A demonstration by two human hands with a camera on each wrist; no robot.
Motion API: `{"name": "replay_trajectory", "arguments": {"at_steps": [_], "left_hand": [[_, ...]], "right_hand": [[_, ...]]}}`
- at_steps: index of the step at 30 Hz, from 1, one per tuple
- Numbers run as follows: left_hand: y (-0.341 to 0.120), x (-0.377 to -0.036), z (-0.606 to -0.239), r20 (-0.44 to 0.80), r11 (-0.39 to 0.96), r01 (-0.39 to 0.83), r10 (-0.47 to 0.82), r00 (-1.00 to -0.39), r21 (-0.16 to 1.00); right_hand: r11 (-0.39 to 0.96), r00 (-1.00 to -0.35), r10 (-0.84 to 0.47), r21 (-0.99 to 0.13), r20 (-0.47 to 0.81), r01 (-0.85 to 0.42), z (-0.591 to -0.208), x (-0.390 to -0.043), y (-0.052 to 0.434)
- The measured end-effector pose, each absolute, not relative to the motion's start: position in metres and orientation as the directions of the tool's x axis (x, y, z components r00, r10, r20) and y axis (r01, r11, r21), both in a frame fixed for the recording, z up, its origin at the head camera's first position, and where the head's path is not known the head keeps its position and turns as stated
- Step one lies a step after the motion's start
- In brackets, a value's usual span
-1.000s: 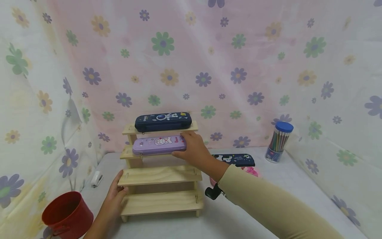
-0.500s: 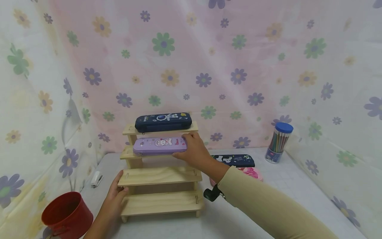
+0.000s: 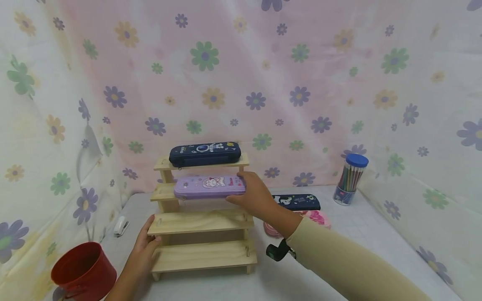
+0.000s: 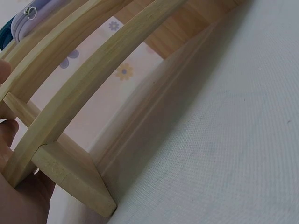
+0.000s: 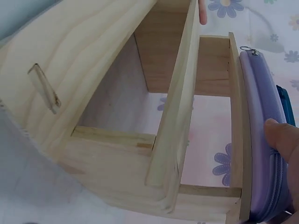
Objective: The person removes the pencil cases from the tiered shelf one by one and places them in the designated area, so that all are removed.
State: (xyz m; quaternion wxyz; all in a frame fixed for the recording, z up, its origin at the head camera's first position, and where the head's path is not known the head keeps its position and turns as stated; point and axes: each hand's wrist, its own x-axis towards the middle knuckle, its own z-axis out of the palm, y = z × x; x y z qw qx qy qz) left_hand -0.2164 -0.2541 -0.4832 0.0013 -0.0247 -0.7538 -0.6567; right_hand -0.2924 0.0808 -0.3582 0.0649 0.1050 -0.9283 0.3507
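Observation:
My right hand [image 3: 257, 195] grips the right end of a purple zippered pencil case [image 3: 207, 188] with a cartoon rabbit on its lid. The case overlaps the second-highest shelf of a four-step wooden rack [image 3: 201, 221] in the head view. In the right wrist view, the thumb [image 5: 282, 137] presses against the purple case's zippered side. My left hand [image 3: 142, 246] holds the rack's left side at the lower shelves, its fingers round the shelf ends in the left wrist view. On the top shelf lies a dark blue pencil case [image 3: 205, 154] with an astronaut print.
Behind my right forearm lie another dark pencil case [image 3: 301, 202] and a pink item [image 3: 318, 217]. A blue-lidded tub of pencils [image 3: 350, 179] stands at the back right. At left are a red bucket [image 3: 84, 271] and a small white stapler-like object [image 3: 121, 226].
My right hand has shifted the purple pencil case to the right and slightly lower, baring the left end of its shelf. The left hand stays on the rack.

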Motion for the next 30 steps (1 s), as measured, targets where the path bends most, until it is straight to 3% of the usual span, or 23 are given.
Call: {"name": "replay_trajectory", "arguments": {"at_steps": [30], "left_hand": [[-0.252,-0.216,-0.48,-0.032,0.135,-0.029,0.023,-0.999,0.99]], "right_hand": [[0.688,-0.975,-0.019,-0.704,0.222,-0.174,-0.393,-0.239,0.169]]}}
